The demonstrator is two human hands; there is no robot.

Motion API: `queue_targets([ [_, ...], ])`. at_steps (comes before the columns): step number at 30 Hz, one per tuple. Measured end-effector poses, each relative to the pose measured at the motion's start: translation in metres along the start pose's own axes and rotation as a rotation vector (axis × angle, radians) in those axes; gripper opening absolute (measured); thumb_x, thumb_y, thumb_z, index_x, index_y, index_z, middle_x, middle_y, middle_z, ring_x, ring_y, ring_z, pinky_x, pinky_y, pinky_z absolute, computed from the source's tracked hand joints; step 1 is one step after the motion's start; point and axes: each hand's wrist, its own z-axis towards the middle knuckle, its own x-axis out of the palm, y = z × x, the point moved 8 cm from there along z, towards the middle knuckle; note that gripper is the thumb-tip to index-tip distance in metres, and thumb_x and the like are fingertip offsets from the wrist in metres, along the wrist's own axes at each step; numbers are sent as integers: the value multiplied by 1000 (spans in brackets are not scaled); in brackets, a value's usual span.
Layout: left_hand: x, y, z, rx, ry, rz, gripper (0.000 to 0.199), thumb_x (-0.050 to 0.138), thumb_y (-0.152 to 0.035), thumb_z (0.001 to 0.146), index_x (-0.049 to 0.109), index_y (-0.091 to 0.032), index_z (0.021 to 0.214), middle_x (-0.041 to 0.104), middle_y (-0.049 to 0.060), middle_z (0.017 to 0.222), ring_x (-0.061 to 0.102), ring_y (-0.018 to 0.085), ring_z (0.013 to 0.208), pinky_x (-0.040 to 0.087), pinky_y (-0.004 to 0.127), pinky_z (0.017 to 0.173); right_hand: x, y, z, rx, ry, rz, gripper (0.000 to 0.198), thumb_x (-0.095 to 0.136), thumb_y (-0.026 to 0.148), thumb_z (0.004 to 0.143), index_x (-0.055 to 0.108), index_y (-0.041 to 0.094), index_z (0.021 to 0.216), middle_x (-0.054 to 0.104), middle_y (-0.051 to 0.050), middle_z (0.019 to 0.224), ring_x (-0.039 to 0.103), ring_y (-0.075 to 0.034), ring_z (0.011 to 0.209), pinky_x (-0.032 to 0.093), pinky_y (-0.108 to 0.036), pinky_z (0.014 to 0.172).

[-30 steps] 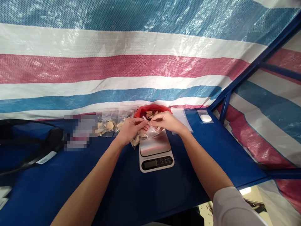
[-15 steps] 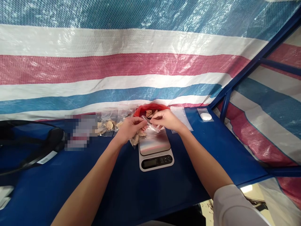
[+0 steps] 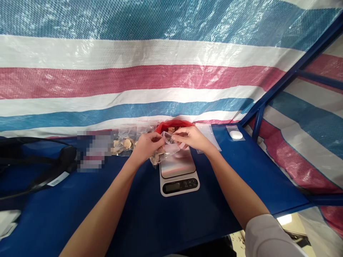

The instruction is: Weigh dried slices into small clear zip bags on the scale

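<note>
My left hand (image 3: 149, 145) pinches one side of a clear plastic zip bag (image 3: 169, 150) with pale dried slices in its lower left part. On the other side, the fingers of my right hand (image 3: 190, 137) are closed on the bag's upper edge. The bag is held tilted above the steel plate of a white kitchen scale (image 3: 180, 187), whose dark display shows no readable figure. Just behind my hands stands a red plastic bag (image 3: 175, 123) with its mouth spread, and brownish dried slices show inside.
Filled clear bags of slices (image 3: 125, 143) lie to the left on the blue table (image 3: 150, 221). Flat clear bags (image 3: 210, 137) and a white rounded object (image 3: 236, 135) are at the right. Black straps (image 3: 61, 160) lie far left; a striped tarp (image 3: 134, 80) rises behind.
The clear bag's upper part is now spread wider between my fingers, and the bag hangs more openly over the scale. The whole view has shifted slightly.
</note>
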Motion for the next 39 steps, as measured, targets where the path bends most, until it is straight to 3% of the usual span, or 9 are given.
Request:
queue_targets([
  [8,10,2,-1,-17,-44,10,37,68,-53,82,69,-19,68,68,2,58,61,17,53,47,28,53,10,5,2,-124,31,-109,24,66,37,87,78,18,78,69,-1,74,65,-13,59,59,-23,50],
  [14,11,0,-1,1,-71,56,23,65,-39,80,69,-20,69,69,1,62,60,17,58,46,27,58,7,2,3,-77,26,-107,19,68,33,85,77,19,77,70,-1,69,68,-14,60,60,-22,50],
  [20,-10,0,0,31,-138,254,18,67,-34,75,65,-20,64,67,0,62,59,17,61,42,28,60,-4,-1,1,14,9,-49,14,72,30,83,78,17,81,73,-3,71,70,-16,63,59,-22,50],
  [25,-22,-8,-1,71,-130,361,15,68,-30,72,62,-21,62,65,-1,59,57,16,58,41,28,58,-9,-5,1,38,14,-33,13,72,26,81,79,16,85,73,-3,72,69,-15,64,59,-21,51],
  [30,-20,-13,-4,89,-48,399,14,64,-32,76,64,-20,68,66,-1,63,58,16,60,45,27,61,-11,-8,1,53,13,-20,17,73,29,80,80,17,88,73,-3,70,69,-15,64,57,-20,50],
  [33,-17,-14,-3,153,-11,372,20,61,-38,83,68,-20,79,72,2,74,63,17,67,50,27,67,-9,-7,1,60,31,-26,18,71,31,82,80,17,87,73,-3,71,69,-15,63,58,-21,52],
  [35,-15,-13,-2,218,-15,349,30,61,-47,87,71,-19,92,76,5,92,67,19,75,53,30,74,-7,-5,0,48,47,-38,18,71,32,82,80,17,85,74,-3,74,69,-15,63,59,-22,52],
  [39,-10,-7,-2,297,-9,338,62,66,-64,84,66,-20,128,68,13,134,69,29,109,55,39,95,-6,-1,1,2,73,-59,19,68,33,84,78,18,80,74,-3,74,67,-14,60,57,-23,54],
])
